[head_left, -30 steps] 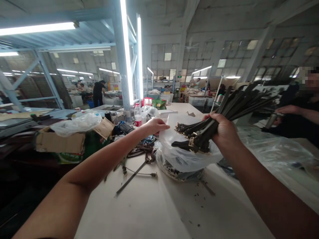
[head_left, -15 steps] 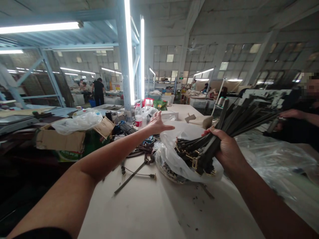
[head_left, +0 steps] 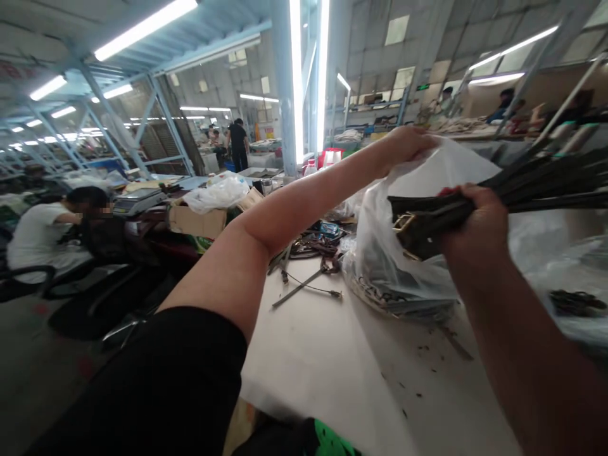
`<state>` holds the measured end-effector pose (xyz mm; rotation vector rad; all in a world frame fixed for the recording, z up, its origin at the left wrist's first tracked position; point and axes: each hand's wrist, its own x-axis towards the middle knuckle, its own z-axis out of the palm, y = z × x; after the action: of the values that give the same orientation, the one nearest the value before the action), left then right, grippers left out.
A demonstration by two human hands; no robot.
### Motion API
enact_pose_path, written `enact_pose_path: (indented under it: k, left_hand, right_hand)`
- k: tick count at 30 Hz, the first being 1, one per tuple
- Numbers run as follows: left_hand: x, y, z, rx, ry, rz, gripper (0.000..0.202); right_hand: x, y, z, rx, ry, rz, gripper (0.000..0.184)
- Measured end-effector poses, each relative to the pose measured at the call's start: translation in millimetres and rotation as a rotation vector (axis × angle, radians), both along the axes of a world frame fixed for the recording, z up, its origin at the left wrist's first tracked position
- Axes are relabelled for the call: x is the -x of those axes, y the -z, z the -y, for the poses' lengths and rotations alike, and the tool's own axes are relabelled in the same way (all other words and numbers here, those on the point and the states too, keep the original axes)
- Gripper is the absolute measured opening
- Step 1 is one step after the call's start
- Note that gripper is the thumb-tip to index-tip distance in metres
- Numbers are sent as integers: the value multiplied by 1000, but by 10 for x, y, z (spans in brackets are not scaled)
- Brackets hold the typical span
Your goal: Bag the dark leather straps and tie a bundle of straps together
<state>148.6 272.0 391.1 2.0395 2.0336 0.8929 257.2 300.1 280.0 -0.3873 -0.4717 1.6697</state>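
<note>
A short black fabric sleeve [head_left: 180,380] covers the left upper arm and ends just above the elbow. Below it the forearm is bare down to the left hand [head_left: 403,144]. The right forearm is bare as far as the right hand [head_left: 477,218].

Count of things in view. Hands, two: left hand [head_left: 408,144] and right hand [head_left: 475,221]. Bundle of dark belts [head_left: 536,183], one; its belts lie too close-packed to count, with one brass buckle [head_left: 403,223] showing. Clear plastic bag [head_left: 394,266], one. Table [head_left: 332,367], one. Cardboard box [head_left: 197,221], one. Weighing scale [head_left: 137,201], one. Loose strap [head_left: 304,288], one. Seated person [head_left: 38,237], one; standing person [head_left: 237,140], one; further people [head_left: 503,101] far right, number unclear.
</note>
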Motion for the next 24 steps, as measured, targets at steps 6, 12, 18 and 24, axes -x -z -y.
enact_pose_path:
  k: [6,12,18,24]
  left_hand:
    - [-93,-125,-33,-82,62,398,14]
    - [-165,-132,-175,-127,70,576,26]
    - [-216,-90,-259,-140,110,541,24]
    - [-70,-124,-348,-200,35,259,24]
  right_hand:
    - [522,429,-12,179,57,-38,9]
    - [465,679,-201,205,101,-105,7]
    - [587,646,-264,122,85,-168,6]
    - [811,963,-539,135,191,24,11]
